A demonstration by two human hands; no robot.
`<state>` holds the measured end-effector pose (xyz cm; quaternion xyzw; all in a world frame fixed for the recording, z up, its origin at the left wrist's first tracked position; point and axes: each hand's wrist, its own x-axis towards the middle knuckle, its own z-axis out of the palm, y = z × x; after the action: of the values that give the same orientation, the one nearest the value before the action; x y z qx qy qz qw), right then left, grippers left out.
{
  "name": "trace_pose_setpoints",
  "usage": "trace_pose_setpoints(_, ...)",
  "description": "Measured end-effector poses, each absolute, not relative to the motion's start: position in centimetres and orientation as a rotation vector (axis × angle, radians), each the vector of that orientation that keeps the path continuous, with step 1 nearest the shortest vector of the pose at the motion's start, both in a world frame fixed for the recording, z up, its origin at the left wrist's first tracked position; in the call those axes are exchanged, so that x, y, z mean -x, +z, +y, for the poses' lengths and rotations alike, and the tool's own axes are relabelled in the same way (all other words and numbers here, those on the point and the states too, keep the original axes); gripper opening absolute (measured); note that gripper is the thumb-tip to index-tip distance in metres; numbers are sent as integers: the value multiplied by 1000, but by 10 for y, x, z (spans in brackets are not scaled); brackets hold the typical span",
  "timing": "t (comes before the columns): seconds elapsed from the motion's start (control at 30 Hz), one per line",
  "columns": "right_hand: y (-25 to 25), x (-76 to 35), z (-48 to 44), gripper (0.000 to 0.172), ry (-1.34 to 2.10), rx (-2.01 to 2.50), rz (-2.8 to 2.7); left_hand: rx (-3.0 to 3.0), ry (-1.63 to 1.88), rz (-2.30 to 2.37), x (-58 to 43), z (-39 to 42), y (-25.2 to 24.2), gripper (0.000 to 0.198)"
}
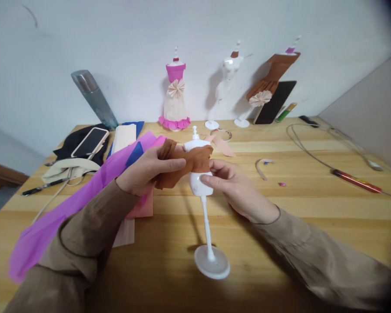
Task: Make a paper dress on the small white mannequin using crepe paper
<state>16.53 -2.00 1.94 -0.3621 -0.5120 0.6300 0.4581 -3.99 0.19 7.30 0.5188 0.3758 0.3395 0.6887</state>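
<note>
A small white mannequin [200, 184] on a thin stand is held slightly tilted in front of me. Brown crepe paper [200, 160] lies across its chest, and the gathered rest stretches to the left. My left hand [141, 170] is closed on that loose length, thumb on top. My right hand [237, 189] grips the mannequin at the waist and hip, thumb in front; its fingertips are partly hidden beside the paper's edge. The round white base [212, 262] seems lifted off the table, though I cannot tell for sure.
Against the wall stand a mannequin in a pink and cream dress [175, 93], a bare mannequin [230, 71] and one in brown paper [275, 71]. Purple paper [52, 224] lies left, near a phone [90, 142] and bottle [96, 100]. A red corded tool [356, 180] lies right.
</note>
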Motion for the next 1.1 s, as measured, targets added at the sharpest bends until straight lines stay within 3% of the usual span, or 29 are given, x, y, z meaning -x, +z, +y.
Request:
trace_pose_setpoints(0.47, 16, -168, -17, 26, 1638, 835, -1172, -1075, 997, 913, 41, 2, 72, 55)
trace_pose_setpoints(0.8, 14, -167, -15, 27, 1742, 739, -1110, -1106, 1139, 969, 35, -3, 74, 50)
trace_pose_setpoints(1.1, 14, -167, -17, 23, 1623, 783, -1159, -1119, 1204, 938, 37, 1, 73, 43)
